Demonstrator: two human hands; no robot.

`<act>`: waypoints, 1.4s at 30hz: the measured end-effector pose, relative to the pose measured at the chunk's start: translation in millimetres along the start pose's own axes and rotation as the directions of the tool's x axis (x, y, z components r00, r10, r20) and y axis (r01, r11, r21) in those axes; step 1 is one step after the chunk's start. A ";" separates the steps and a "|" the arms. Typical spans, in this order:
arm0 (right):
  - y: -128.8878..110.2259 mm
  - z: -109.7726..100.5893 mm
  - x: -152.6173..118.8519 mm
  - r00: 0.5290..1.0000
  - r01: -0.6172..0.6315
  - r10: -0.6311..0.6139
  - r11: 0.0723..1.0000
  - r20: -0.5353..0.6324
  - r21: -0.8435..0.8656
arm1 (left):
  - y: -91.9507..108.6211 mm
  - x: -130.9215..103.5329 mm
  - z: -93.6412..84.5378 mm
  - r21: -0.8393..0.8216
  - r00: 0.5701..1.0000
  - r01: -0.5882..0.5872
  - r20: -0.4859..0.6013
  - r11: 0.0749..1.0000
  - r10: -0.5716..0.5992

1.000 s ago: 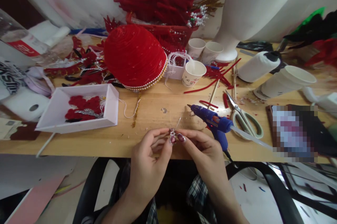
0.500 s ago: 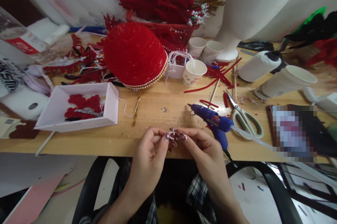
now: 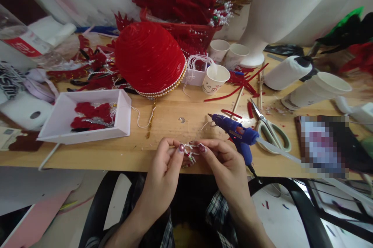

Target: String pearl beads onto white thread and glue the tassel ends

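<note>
Both hands are meeting at the near edge of the bench (image 3: 163, 123), and between them sits a small beaded ornament (image 3: 190, 154) with a thin white thread trailing off it. The left hand (image 3: 164, 168) is pinching its left side, thumb and forefinger closed on it; the right hand (image 3: 225, 162) is gripping the right side the same way. Just right of the right hand a blue glue gun (image 3: 237, 136) is lying on the wood, scissors (image 3: 269, 128) beside it. Far left, a white tray (image 3: 68, 117) is holding red pieces; behind, a red domed cap (image 3: 148, 57) is sitting.
</note>
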State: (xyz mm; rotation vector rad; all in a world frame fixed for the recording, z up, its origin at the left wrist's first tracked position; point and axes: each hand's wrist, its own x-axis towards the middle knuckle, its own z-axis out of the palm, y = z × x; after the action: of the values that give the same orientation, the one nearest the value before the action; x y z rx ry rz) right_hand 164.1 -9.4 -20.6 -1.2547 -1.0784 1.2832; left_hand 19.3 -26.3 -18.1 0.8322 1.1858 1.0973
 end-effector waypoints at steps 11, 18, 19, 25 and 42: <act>0.3 2.3 1.0 0.998 -0.061 0.060 0.998 0.024 0.029 | 0.2 5.1 0.2 -0.032 0.998 0.034 0.056 0.999 -0.032; -1.5 3.3 5.1 0.989 -0.124 0.115 0.987 0.090 0.101 | -0.2 3.5 -3.2 0.027 0.994 0.037 0.105 0.999 -0.040; -1.8 2.7 5.3 0.990 -0.116 0.107 0.988 0.092 0.099 | 0.6 3.3 -3.5 0.025 0.993 0.039 0.113 0.999 -0.042; -4.4 -4.6 1.6 0.981 -0.087 0.081 0.996 0.176 0.030 | 6.6 4.7 -5.1 -0.036 0.992 0.069 0.111 0.997 -0.065; -3.2 -9.3 5.2 0.956 -0.170 0.117 0.969 0.268 0.182 | 5.9 2.9 -2.1 -0.025 0.991 0.043 0.128 0.999 -0.039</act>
State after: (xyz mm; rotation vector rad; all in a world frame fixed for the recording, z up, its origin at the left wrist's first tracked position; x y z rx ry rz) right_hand 173.7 -4.4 -18.5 -1.0482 -1.0174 1.6590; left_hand 16.1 -21.9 -13.8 0.8405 1.0741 1.0098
